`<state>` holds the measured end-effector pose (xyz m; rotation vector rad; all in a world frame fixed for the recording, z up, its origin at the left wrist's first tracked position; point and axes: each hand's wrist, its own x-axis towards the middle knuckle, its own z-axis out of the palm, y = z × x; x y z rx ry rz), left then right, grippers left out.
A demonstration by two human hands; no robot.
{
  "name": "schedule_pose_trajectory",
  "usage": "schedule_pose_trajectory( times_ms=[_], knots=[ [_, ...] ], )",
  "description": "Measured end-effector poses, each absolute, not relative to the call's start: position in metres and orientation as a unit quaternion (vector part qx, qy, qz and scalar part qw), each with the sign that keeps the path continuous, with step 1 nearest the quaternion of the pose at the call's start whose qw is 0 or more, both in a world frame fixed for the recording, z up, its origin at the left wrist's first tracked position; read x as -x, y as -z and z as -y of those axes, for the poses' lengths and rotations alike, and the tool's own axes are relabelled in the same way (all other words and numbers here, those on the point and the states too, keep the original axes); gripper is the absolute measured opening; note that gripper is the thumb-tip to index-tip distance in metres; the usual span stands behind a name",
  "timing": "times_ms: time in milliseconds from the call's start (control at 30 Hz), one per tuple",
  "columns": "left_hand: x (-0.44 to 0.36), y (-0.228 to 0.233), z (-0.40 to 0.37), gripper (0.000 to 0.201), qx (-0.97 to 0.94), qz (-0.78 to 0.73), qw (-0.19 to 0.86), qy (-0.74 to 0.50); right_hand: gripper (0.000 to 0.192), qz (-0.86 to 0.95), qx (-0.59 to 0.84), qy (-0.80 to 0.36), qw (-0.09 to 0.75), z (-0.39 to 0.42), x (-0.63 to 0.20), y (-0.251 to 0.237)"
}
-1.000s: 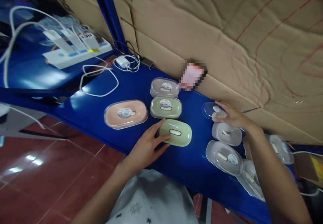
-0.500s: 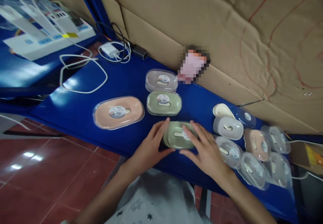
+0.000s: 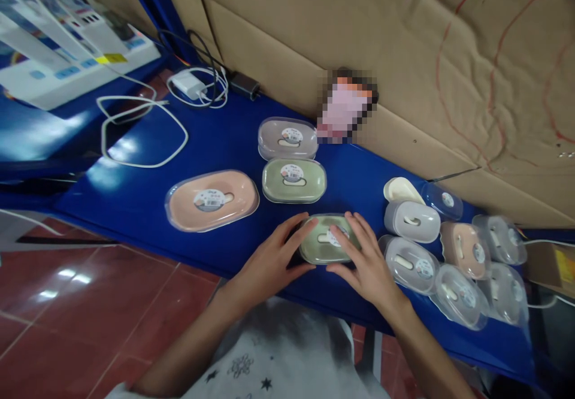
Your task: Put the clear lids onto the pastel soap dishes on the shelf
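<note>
Wide blue metal shelf [image 3: 148, 195] fills the frame's middle. Left of centre on it, a peach oval soap dish under a clear lid [image 3: 211, 199]; two more capped dishes, green [image 3: 294, 180] and grey [image 3: 287, 138], sit above centre. At right, a cluster of clear-lidded dishes [image 3: 453, 267] crowds together. Lower centre: left hand [image 3: 269, 264] and right hand [image 3: 366, 261], fingers spread, cup the green oval soap dish [image 3: 327, 246], lid on, seemingly pressing it closed.

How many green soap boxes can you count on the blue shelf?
2. One green soap box lies mid-shelf, between the grey box and the hands. The other sits at the front edge between the left hand and right hand.
</note>
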<state>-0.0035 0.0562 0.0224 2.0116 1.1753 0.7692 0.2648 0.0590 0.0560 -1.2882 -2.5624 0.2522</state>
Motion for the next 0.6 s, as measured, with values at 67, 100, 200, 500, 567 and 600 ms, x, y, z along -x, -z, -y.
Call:
schedule_pose_trajectory(
  times_ms=[67, 100, 200, 500, 567, 600],
  knots=[
    [0.004, -0.022, -0.057, 0.094, -0.776, -0.446, 0.330, -0.299, 0.089, 0.882, 0.447, -0.074, 0.129, -0.055, -0.265, -0.053],
    [0.004, -0.023, -0.058, 0.093, -0.780, -0.442, 0.327, -0.299, 0.091, 0.883, 0.447, -0.068, 0.128, -0.053, -0.265, -0.051],
    [0.006, -0.024, -0.059, 0.088, -0.793, -0.430, 0.320, -0.289, 0.093, 0.882, 0.446, -0.062, 0.141, -0.048, -0.263, -0.045],
    [0.005, -0.022, -0.060, 0.081, -0.811, -0.438, 0.264, -0.286, 0.095, 0.878, 0.449, -0.036, 0.160, -0.049, -0.263, -0.032],
    [0.006, -0.022, -0.060, 0.080, -0.815, -0.436, 0.258, -0.283, 0.088, 0.876, 0.460, -0.021, 0.143, -0.047, -0.258, -0.035],
    [0.008, -0.022, -0.061, 0.080, -0.817, -0.435, 0.252, -0.282, 0.087, 0.875, 0.464, -0.015, 0.137, -0.046, -0.256, -0.038]
  ],
)
